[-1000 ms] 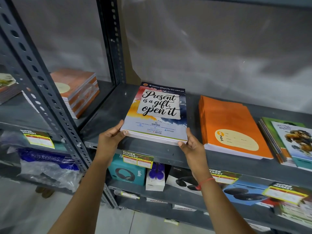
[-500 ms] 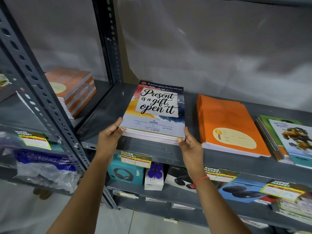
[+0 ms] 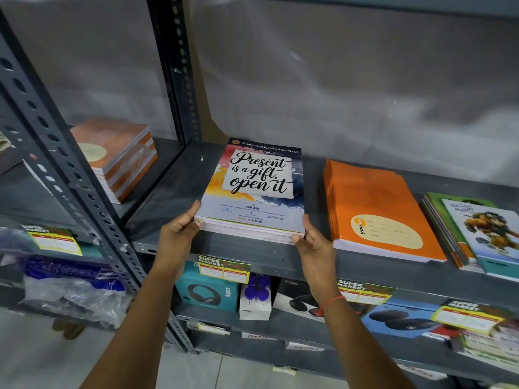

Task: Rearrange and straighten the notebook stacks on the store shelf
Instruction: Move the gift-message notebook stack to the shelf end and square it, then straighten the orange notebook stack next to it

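A stack of notebooks (image 3: 257, 189) with a "Present is a gift, open it" cover lies on the grey metal shelf (image 3: 247, 252). My left hand (image 3: 178, 234) grips its near left corner, thumb along the cover edge. At the near right corner my right hand (image 3: 313, 244) presses against the stack's side. To the right lies an orange notebook stack (image 3: 373, 209), slightly fanned. Further right is a green and cartoon-covered stack (image 3: 477, 231), its books shifted out of line.
A perforated steel upright (image 3: 70, 175) stands left of my arms. Behind it, on the neighbouring shelf, sits a brown notebook stack (image 3: 120, 155). Below are headphone boxes (image 3: 207, 290), price tags (image 3: 223, 269) and a plastic-wrapped pack (image 3: 70, 290). Plastic sheeting backs the shelves.
Both hands stay on the stack's near corners, which looks squared and sits slightly further back on the shelf. The camera has drifted a little.
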